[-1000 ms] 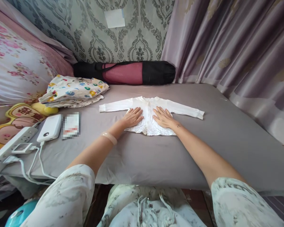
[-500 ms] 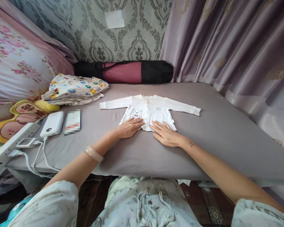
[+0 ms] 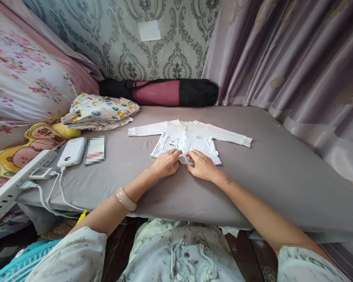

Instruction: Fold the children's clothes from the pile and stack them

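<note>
A small white long-sleeved baby shirt [image 3: 191,137] with a bear print lies spread flat on the grey mattress [image 3: 276,172], sleeves out to both sides. My left hand [image 3: 167,163] and my right hand [image 3: 201,165] sit side by side at the shirt's bottom hem, near its middle. The fingers of both are curled and pinch the hem edge. A pale bangle is on my left wrist.
A folded colourful patterned cloth [image 3: 101,111] lies at the back left. A black and pink roll bag [image 3: 161,92] rests against the wall. A white power bank [image 3: 71,152], a small card [image 3: 95,149], a power strip with cables [image 3: 20,176] and a cartoon cushion [image 3: 32,145] are at the left. Curtains [image 3: 297,66] hang at the right.
My hands slid down the shirt from its chest to the hem, uncovering the bear print. Their fingers went from flat to pinched on the hem.
</note>
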`<state>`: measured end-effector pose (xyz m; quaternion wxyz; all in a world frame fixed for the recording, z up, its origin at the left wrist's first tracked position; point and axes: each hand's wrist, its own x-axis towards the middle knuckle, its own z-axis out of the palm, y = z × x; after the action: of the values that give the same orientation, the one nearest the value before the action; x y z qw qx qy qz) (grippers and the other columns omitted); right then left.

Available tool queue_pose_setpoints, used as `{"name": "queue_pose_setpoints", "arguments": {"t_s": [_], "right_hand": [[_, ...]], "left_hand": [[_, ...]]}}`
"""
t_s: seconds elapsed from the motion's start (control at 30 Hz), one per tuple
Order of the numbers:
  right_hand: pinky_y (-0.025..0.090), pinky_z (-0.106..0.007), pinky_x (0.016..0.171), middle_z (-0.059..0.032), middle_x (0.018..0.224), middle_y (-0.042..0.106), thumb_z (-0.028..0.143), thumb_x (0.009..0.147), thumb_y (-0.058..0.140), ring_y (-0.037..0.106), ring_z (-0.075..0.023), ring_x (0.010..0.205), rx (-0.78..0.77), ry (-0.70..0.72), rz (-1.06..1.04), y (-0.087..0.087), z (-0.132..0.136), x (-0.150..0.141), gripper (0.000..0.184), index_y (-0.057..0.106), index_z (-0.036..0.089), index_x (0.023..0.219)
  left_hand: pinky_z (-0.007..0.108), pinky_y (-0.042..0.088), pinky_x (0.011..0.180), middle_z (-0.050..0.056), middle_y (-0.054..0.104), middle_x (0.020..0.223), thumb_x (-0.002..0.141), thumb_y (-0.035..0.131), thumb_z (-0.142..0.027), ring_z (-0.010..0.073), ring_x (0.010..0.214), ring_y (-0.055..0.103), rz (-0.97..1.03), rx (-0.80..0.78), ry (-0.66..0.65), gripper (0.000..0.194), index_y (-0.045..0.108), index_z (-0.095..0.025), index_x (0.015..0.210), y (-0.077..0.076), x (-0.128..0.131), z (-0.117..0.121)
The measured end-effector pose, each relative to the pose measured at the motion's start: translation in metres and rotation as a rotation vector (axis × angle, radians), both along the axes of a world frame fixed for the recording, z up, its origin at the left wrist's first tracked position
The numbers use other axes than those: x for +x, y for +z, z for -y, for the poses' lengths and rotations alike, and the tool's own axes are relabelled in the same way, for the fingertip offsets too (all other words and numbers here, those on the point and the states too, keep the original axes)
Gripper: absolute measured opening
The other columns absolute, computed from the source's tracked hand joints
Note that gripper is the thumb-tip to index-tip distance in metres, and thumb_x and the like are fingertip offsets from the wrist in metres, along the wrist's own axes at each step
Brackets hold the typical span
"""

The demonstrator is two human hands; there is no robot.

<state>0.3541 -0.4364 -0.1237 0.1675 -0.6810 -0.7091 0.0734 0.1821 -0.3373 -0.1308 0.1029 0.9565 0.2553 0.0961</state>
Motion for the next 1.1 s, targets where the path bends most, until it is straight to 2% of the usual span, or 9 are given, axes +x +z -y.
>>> {"name": "queue_pose_setpoints", "arguments": {"t_s": [0.1,0.2,0.3,0.43,0.53,0.8,0.97,1.03,1.1], "right_hand": [[0.043,-0.027,0.082,-0.0071,0.104,0.063,0.026,0.091,0.049,0.057,-0.02,0.101,0.001,0.002,0.072,-0.002,-0.004,-0.001,0.017,0.06,0.021,0.103],[0.042,-0.027,0.082,-0.0072,0.1,0.064,0.024,0.096,0.04,0.058,-0.0187,0.097,0.026,0.01,0.053,-0.006,-0.008,0.004,0.022,0.062,0.021,0.094],[0.042,-0.025,0.076,-0.0045,0.09,0.066,0.024,0.094,0.041,0.059,-0.0162,0.084,0.055,-0.063,-0.155,-0.012,-0.016,0.014,0.023,0.062,0.02,0.089],[0.041,-0.024,0.064,0.001,0.071,0.061,0.035,0.089,0.045,0.054,-0.0139,0.065,0.061,-0.208,-0.513,-0.017,-0.027,0.03,0.025,0.063,0.018,0.083],[0.039,-0.024,0.06,0.003,0.066,0.058,0.039,0.086,0.048,0.052,-0.0133,0.062,0.08,-0.218,-0.626,-0.014,-0.03,0.036,0.026,0.063,0.018,0.082],[0.042,-0.024,0.065,0.0002,0.078,0.067,0.03,0.088,0.047,0.057,-0.0142,0.068,0.038,-0.088,-0.436,0.003,-0.019,0.018,0.021,0.065,0.02,0.084],[0.043,-0.026,0.075,-0.0033,0.089,0.068,0.025,0.092,0.046,0.06,-0.0163,0.083,-0.031,0.079,-0.185,0.008,-0.01,0.01,0.023,0.068,0.021,0.086],[0.043,-0.027,0.079,-0.0044,0.088,0.068,0.026,0.094,0.046,0.061,-0.0175,0.087,-0.074,0.151,-0.089,0.01,-0.009,0.01,0.026,0.069,0.021,0.084],[0.044,-0.029,0.082,-0.0066,0.091,0.068,0.028,0.096,0.043,0.061,-0.0191,0.091,-0.073,0.165,-0.02,0.01,-0.011,0.009,0.03,0.07,0.02,0.086]], "left_hand": [[0.032,0.049,0.075,0.008,0.063,0.105,0.089,0.045,-0.024,0.023,0.096,0.062,0.008,0.022,0.048,0.024,0.055,-0.022,0.111,-0.003,0.005,-0.001],[0.03,0.048,0.073,0.008,0.064,0.1,0.094,0.045,-0.032,0.0224,0.094,0.062,0.008,0.017,0.067,0.019,0.059,-0.022,0.103,-0.004,0.007,-0.002],[0.03,0.047,0.075,0.007,0.065,0.098,0.095,0.045,-0.038,0.0224,0.096,0.062,0.021,-0.007,0.059,0.024,0.061,-0.022,0.099,-0.003,0.007,-0.002],[0.029,0.046,0.072,0.007,0.065,0.095,0.097,0.042,-0.039,0.0211,0.091,0.062,0.045,-0.048,0.094,0.028,0.064,-0.022,0.094,0.001,0.01,0.001],[0.029,0.045,0.071,0.007,0.064,0.093,0.097,0.041,-0.038,0.0202,0.089,0.061,0.1,-0.032,0.127,0.031,0.065,-0.021,0.089,0.003,0.016,0.004],[0.032,0.048,0.078,0.009,0.061,0.093,0.096,0.043,-0.033,0.0213,0.091,0.059,0.04,0.042,0.024,0.029,0.068,-0.021,0.088,-0.004,0.019,0.015],[0.036,0.049,0.083,0.01,0.067,0.092,0.091,0.047,-0.025,0.0233,0.09,0.062,-0.035,0.061,-0.097,0.023,0.069,-0.019,0.092,0.008,0.007,0.025],[0.033,0.05,0.078,0.007,0.069,0.088,0.086,0.05,-0.021,0.0224,0.085,0.065,-0.053,-0.004,-0.068,0.021,0.07,-0.02,0.088,0.015,0.004,0.023],[0.031,0.051,0.075,0.005,0.071,0.088,0.085,0.047,-0.02,0.0209,0.084,0.066,-0.016,-0.051,0.028,0.023,0.07,-0.021,0.087,0.018,0.005,0.012]]}}
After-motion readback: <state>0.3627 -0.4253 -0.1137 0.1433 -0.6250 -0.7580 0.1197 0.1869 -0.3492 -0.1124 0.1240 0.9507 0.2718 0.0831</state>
